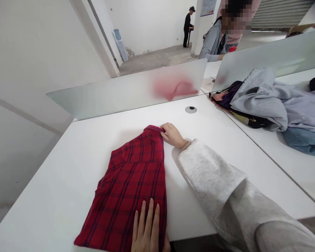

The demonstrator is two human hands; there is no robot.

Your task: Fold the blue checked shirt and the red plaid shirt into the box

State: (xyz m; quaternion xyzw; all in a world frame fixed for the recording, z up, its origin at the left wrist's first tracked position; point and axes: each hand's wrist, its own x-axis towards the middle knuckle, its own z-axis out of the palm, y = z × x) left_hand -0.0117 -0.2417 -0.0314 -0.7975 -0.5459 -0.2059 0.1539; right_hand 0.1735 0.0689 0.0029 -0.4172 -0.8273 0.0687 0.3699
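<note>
Atop the white desk (68, 185), a red plaid shirt (132, 178) was laid folded lengthwise; its collar edge (153, 128) was pinched by the right hand (173, 135), while the left hand (147, 227) was pressed on the lower cloth, fingers open and flat.

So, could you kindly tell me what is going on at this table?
A person has a red plaid shirt spread on a white table. The fingers of their right hand pinch the shirt's collar, while their left hand rests flat on the near end. A pile of clothes lies on the next table, and a co-worker in a grey hoodie is beyond a frosted divider.
</note>
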